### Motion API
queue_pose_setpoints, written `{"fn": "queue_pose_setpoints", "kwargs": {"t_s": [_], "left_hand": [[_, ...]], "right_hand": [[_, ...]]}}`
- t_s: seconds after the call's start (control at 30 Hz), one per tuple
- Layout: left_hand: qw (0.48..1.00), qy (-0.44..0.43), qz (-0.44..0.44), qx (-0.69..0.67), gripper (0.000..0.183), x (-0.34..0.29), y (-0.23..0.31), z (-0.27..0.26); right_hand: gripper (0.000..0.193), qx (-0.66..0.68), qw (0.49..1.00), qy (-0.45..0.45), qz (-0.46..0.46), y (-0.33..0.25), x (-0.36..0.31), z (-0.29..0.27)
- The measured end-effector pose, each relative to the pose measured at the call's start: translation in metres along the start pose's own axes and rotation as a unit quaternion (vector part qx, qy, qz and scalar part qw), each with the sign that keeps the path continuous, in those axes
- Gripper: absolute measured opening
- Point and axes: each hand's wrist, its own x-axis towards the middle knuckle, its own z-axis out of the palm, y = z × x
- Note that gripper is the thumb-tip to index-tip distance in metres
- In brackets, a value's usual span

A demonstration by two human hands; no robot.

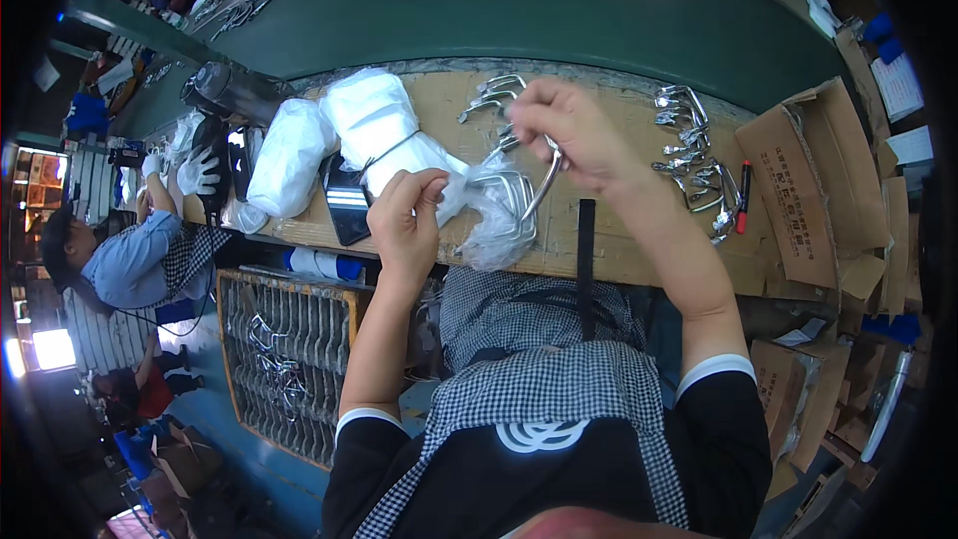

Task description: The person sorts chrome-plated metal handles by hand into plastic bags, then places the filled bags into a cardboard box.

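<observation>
My left hand [404, 225] is closed in a pinch beside a clear plastic bag [489, 245]. Its fingertips are at the bag's edge, and I cannot make out what is between them. Several bent chrome rods lie in and against the bag. Over the cardboard-covered bench, my right hand [569, 130] is closed around a curved chrome rod [544, 188], whose lower end hangs down by the bag. Behind that hand lie more bent chrome pieces [489, 98], partly hidden. White wrapped bundles [374, 110] sit left of the bag, next to a dark phone-like slab [347, 208].
More chrome pieces [689, 150] and a red-and-black marker [743, 198] lie at the right, near an open carton [798, 190]. Beyond the bench runs a green belt-like surface [559, 15]. A slatted crate [289, 364] stands lower left; a co-worker [130, 265] is farther left.
</observation>
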Motion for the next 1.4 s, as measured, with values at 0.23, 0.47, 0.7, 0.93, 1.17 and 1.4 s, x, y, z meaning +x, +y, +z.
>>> {"fn": "queue_pose_setpoints", "kwargs": {"t_s": [0.23, 0.47, 0.7, 0.93, 1.17, 1.4], "left_hand": [[0.994, 0.043, 0.094, 0.025, 0.006, 0.001, 0.041, 0.015], [0.967, 0.028, 0.241, 0.076, 0.007, -0.026, 0.047, 0.010], [0.953, -0.051, 0.036, 0.296, 0.017, -0.044, -0.058, 0.006], [0.968, -0.038, 0.021, 0.248, 0.010, -0.026, -0.045, 0.004], [0.979, 0.010, 0.049, 0.197, 0.011, 0.000, -0.029, -0.001], [0.998, 0.009, 0.016, 0.064, 0.004, 0.008, -0.020, 0.000]], "right_hand": [[0.010, -0.177, 0.929, 0.145, -0.290, 0.044, -0.031, 0.051], [0.021, -0.522, 0.619, 0.028, -0.587, 0.063, -0.051, 0.040], [0.018, -0.542, 0.757, -0.198, -0.306, 0.078, -0.030, 0.028], [0.024, -0.609, 0.747, 0.059, -0.259, 0.089, 0.065, -0.060], [0.024, -0.674, 0.687, 0.078, -0.259, 0.069, 0.061, -0.046], [0.018, -0.531, 0.782, 0.136, -0.299, 0.018, 0.014, -0.009]]}}
